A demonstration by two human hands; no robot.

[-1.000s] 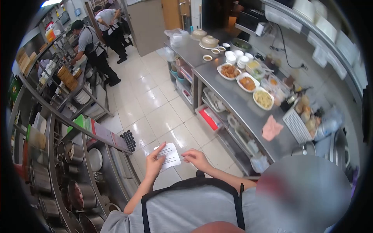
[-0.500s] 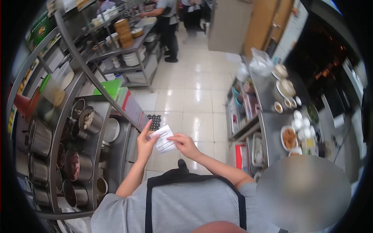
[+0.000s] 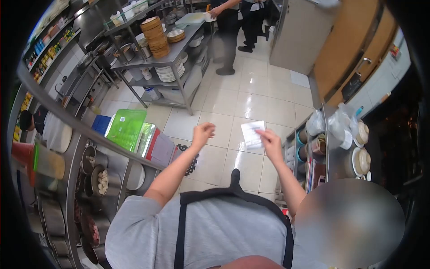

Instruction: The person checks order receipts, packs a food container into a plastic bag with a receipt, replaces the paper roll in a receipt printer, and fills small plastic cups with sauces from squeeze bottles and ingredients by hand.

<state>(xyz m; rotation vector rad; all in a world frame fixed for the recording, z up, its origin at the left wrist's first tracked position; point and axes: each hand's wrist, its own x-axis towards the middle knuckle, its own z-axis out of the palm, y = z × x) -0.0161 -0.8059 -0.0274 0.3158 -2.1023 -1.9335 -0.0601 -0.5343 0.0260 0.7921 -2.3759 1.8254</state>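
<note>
Holding paper (image 3: 250,140) near its edge, right hand (image 3: 272,145) overhangs aisle floor (image 3: 217,154).

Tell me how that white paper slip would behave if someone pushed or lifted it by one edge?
The white paper slip is probably very light, since the fingers of the right hand alone hold it up at one side. It looks like a thin sheet, so it would likely bend if pushed. With its far edge unsupported, it might flutter when moved quickly.
</note>
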